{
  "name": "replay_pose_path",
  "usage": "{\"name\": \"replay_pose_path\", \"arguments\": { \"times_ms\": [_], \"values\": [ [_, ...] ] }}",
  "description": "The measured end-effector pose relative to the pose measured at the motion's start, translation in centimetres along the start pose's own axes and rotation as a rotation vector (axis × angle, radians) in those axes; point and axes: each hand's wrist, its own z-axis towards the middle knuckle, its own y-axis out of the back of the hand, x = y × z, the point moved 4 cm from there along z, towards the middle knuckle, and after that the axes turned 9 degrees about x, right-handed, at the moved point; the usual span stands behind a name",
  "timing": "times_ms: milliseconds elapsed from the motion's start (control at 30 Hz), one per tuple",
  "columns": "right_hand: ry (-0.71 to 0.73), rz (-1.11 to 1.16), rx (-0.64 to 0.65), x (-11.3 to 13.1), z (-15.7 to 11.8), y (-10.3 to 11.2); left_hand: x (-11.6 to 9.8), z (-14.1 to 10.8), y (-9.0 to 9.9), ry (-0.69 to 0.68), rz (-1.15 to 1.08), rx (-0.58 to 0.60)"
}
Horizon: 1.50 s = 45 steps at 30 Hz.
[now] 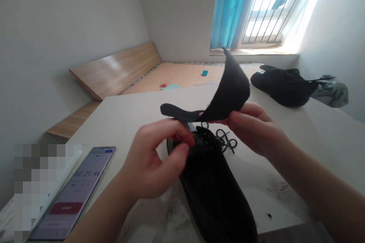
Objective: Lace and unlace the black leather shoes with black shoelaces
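Observation:
A black shoe (216, 190) lies on the white table, toe towards me, lace holes showing and no lace threaded at its throat. My left hand (159, 155) curls over the left side of the shoe's opening, thumb and fingers closed there; the fingertips are slightly blurred. Above the opening, my right hand (253, 129) pinches a thin, bent black piece that looks like an insole (228, 91). One end of it points up, and its narrow end juts left over my left hand. Loose black shoelaces (225, 142) lie coiled on the table, just right of the shoe.
On the left, a phone (76, 193) shows a running timer beside a white rod-like object (59, 182). Another black shoe (285, 85) sits at the back right. Behind the table (128, 121) is a wooden bed frame (119, 68). Dark smudges mark the tabletop near me.

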Motion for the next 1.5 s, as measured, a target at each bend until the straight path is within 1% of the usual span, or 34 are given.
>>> {"name": "replay_pose_path", "arguments": {
  "times_ms": [67,100,133,167,200,233,333,367,433,533,600,667,767,833,900,1000,1100,1167,1200,1267,1300,1333,1367,1433,1467,1500],
  "values": [
    [0.007,-0.192,0.121,0.5,-0.1,-0.7,0.7,-0.3,1.5,0.019,-0.067,-0.255],
    [0.03,-0.309,0.189,0.9,-0.2,-1.2,1.0,-0.3,2.1,0.023,-0.086,-0.353],
    [0.064,-0.424,0.252,1.2,-0.2,-1.7,1.2,-0.4,2.5,0.034,-0.088,-0.412],
    [0.105,-0.524,0.307,1.6,-0.3,-2.1,1.4,-0.2,2.6,0.057,-0.07,-0.421],
    [0.132,-0.605,0.352,1.8,-0.3,-2.5,1.4,0.0,2.4,0.092,-0.03,-0.379],
    [0.144,-0.66,0.392,2.0,-0.3,-2.8,1.4,0.2,2.1,0.125,0.02,-0.304],
    [0.131,-0.717,0.466,2.1,-0.4,-3.0,1.2,0.8,0.2,0.186,0.169,0.0],
    [0.123,-0.724,0.486,2.1,-0.5,-2.9,1.1,0.8,-0.4,0.195,0.209,0.078],
    [0.065,-0.732,0.525,2.2,-0.6,-2.6,1.2,0.9,-1.1,0.216,0.268,0.16],
    [-0.138,-0.694,0.558,2.0,-0.9,-2.1,1.5,1.0,-1.2,0.231,0.303,0.173],
    [-0.229,-0.657,0.551,2.0,-1.0,-2.0,1.7,1.1,-1.2,0.227,0.288,0.168],
    [-0.222,-0.69,0.549,2.0,-1.0,-2.0,1.8,1.2,-1.0,0.213,0.275,0.148],
    [-0.176,-0.872,0.539,1.4,-0.8,-2.2,1.4,1.0,-0.7,0.159,0.297,0.07],
    [-0.196,-0.975,0.491,0.5,-0.8,-2.3,0.7,0.7,-0.4,0.087,0.309,0.016],
    [-0.212,-1.0,0.443,-0.2,-0.8,-2.6,-0.1,0.5,-0.4,-0.005,0.297,0.002],
    [-0.212,-0.972,0.395,-0.7,-0.9,-3.0,-1.1,0.2,-0.8,-0.116,0.26,0.081],
    [-0.228,-0.914,0.4,-0.5,-0.9,-2.6,-1.3,0.1,-1.4,-0.148,0.258,0.186],
    [-0.25,-0.843,0.418,-0.1,-0.8,-1.6,-1.1,0.2,-1.7,-0.149,0.266,0.224],
    [-0.286,-0.816,0.398,-0.1,-0.7,-0.8,-1.0,0.2,-1.8,-0.146,0.268,0.236],
    [-0.42,-0.847,0.291,-0.3,-0.6,1.2,-0.9,0.2,-2.0,-0.141,0.267,0.25],
    [-0.511,-0.915,0.241,-0.5,-0.7,2.2,-0.9,0.3,-2.1,-0.14,0.265,0.254],
    [-0.61,-1.012,0.218,-0.9,-0.9,3.1,-0.9,0.3,-2.2,-0.139,0.263,0.258],
    [-0.699,-1.118,0.229,-1.4,-1.0,3.6,-0.9,0.3,-2.2,-0.139,0.262,0.261],
    [-0.807,-1.257,0.339,-2.4,-1.3,3.8,-0.9,0.3,-2.4,-0.136,0.267,0.268],
    [-0.829,-1.261,0.405,-3.0,-1.4,3.5,-0.9,0.3,-2.4,-0.133,0.271,0.271],
    [-0.818,-1.226,0.458,-3.4,-1.5,3.0,-0.9,0.3,-2.5,-0.134,0.274,0.273]
  ]
}}
